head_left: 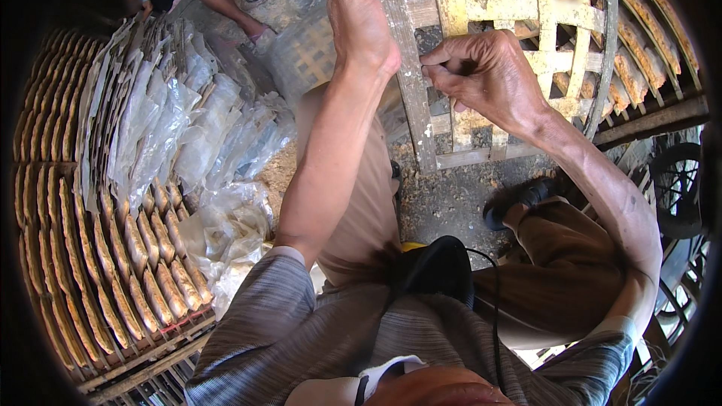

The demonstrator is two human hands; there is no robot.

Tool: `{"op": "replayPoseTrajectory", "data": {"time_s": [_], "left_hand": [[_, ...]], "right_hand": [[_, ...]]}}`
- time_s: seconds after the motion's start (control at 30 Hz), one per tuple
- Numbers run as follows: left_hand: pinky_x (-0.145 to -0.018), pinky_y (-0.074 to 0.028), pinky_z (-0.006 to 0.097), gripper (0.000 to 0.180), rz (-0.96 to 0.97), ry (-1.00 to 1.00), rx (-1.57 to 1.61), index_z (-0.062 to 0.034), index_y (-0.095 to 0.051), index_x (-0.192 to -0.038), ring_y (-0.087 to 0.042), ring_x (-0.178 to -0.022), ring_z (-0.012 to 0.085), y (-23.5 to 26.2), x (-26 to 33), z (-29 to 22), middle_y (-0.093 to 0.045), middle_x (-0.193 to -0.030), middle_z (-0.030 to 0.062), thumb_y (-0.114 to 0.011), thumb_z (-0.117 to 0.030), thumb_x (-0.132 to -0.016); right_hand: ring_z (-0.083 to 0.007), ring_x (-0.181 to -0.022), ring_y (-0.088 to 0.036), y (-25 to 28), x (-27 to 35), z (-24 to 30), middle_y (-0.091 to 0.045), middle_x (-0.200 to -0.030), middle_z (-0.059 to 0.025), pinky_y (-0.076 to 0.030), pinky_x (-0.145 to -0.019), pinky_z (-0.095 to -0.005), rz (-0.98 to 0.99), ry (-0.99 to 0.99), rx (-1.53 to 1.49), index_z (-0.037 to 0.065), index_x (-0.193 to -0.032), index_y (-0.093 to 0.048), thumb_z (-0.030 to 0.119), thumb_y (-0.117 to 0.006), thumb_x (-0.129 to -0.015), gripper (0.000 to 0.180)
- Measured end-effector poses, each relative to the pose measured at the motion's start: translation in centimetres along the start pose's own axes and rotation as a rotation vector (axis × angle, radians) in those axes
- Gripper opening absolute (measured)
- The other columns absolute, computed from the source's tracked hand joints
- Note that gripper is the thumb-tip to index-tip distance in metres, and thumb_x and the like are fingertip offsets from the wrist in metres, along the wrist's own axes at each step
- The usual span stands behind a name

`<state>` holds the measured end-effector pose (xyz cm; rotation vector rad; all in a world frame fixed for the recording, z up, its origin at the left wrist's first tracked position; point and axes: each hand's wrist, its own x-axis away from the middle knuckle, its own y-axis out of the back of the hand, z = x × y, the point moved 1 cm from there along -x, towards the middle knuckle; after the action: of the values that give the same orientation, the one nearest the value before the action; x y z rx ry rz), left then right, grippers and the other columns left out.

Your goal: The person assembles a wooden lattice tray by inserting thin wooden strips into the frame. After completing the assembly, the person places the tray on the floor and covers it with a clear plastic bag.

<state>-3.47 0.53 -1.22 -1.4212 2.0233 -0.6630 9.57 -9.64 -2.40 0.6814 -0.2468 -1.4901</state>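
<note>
A woven bamboo tray [519,7] with wide, pale yellow strips and a worn wooden edge bar [414,105] stands tilted in front of me. My left hand [359,19] grips the far part of that bar, with fingertips showing on the lattice side. My right hand [489,79] is closed in a pinch against the bar's lattice side, lower down than the left. Its thumb and forefinger meet near the wood; anything small between them is hidden.
On the left, racks hold rows of thin brownish slabs [154,297], with crumpled clear plastic sheets [158,113] over some. More slabs [639,79] stand on a rack behind the tray. A seated person's leg [226,4] is at the far left. A wheel [677,188] stands at right.
</note>
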Motion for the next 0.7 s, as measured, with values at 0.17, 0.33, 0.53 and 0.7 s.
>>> {"op": "replayPoseTrajectory", "data": {"time_s": [0.17, 0.33, 0.53, 0.7], "left_hand": [[-0.07, -0.056, 0.027, 0.034, 0.005, -0.026, -0.023, -0.0062, -0.066, -0.121, -0.065, -0.075, 0.0128, -0.1, -0.4, 0.0, -0.071, -0.092, 0.0027, -0.051, -0.034, -0.109], [-0.07, -0.056, 0.028, 0.033, 0.019, -0.031, 0.032, -0.0067, -0.066, -0.121, -0.066, -0.075, 0.0132, -0.4, -0.3, 0.1, -0.072, -0.094, 0.0038, -0.053, -0.034, -0.108], [-0.068, -0.055, 0.029, 0.033, -0.085, -0.095, -0.035, -0.0073, -0.066, -0.121, -0.065, -0.074, 0.0139, 1.6, -1.7, -1.2, -0.073, -0.093, 0.0045, -0.055, -0.035, -0.107], [-0.068, -0.055, 0.03, 0.032, -0.115, -0.065, -0.005, -0.01, -0.066, -0.119, -0.063, -0.073, 0.0148, 2.2, -1.7, -1.8, -0.072, -0.091, 0.0042, -0.055, -0.037, -0.106]], "right_hand": [[-0.0114, -0.052, -0.061, 0.0, -0.5, 0.9, -0.065, -0.059, -0.0059, -0.05, -0.053, -0.0334, 0.024, -0.065, -0.076, 0.001, -0.078, -0.072, 0.0, -0.071, -0.083, 0.004], [-0.0067, -0.054, -0.057, 0.0, -0.5, 0.4, -0.059, -0.057, -0.0007, -0.047, -0.051, -0.0303, -0.03, -0.044, -0.185, 0.002, -0.078, -0.071, 0.003, -0.071, -0.085, 0.007], [-0.0109, -0.045, -0.059, 3.5, 1.0, 1.5, -0.065, -0.06, -0.0055, -0.048, -0.042, -0.0296, 0.647, -0.203, -0.028, 0.002, -0.086, -0.074, 0.007, -0.067, -0.094, 0.013], [-0.0193, -0.062, -0.073, 0.8, 3.0, 0.3, -0.075, -0.076, -0.0148, -0.06, -0.053, -0.0332, 0.227, 0.074, 0.14, -0.001, -0.094, -0.077, 0.008, -0.071, -0.093, 0.011]]}}
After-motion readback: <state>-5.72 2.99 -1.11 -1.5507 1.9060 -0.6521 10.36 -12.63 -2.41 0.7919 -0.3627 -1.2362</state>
